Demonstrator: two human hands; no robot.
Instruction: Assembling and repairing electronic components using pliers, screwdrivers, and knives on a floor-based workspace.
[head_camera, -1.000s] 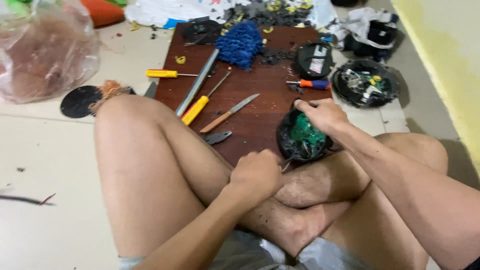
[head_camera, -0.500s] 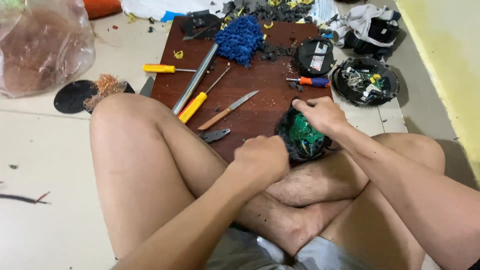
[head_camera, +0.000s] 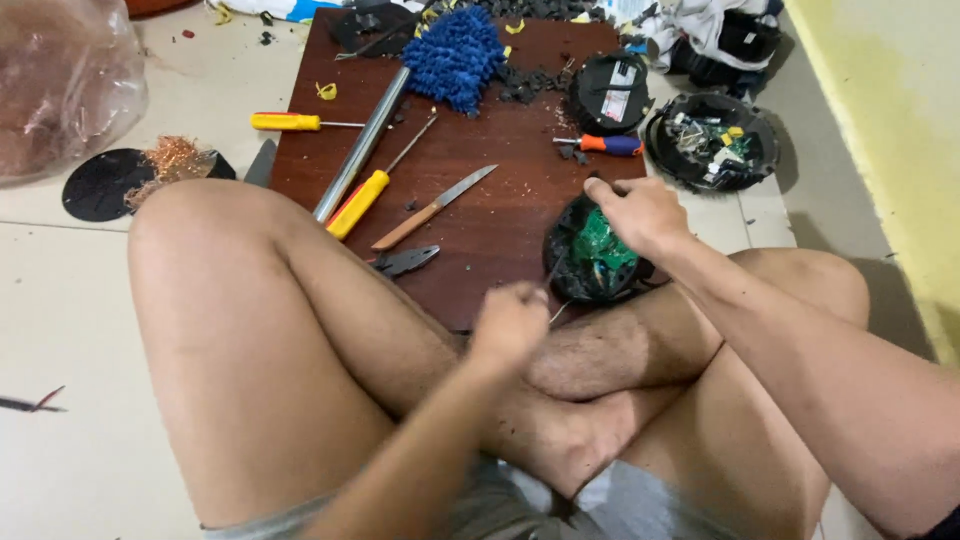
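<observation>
Two bare hands at work over a dark wooden board (head_camera: 480, 215), seated cross-legged. Right hand (head_camera: 640, 212) clamped on the upper rim of a round black housing (head_camera: 590, 262) with a green circuit board (head_camera: 598, 252) inside, tilted at the board's 5 o'clock corner, against the shin. Left hand (head_camera: 510, 322) closed in a fist at the housing's 8 o'clock, pinching a thin metal tool (head_camera: 553, 270) whose tip reaches the housing; kind of tool too blurred to tell. At 10 o'clock of the housing: knife (head_camera: 435, 207), yellow-handled screwdriver (head_camera: 375, 185), steel rod (head_camera: 362, 143). At 12 o'clock: orange-handled screwdriver (head_camera: 602, 145). Near 11 o'clock: blue mop head (head_camera: 455, 55).
</observation>
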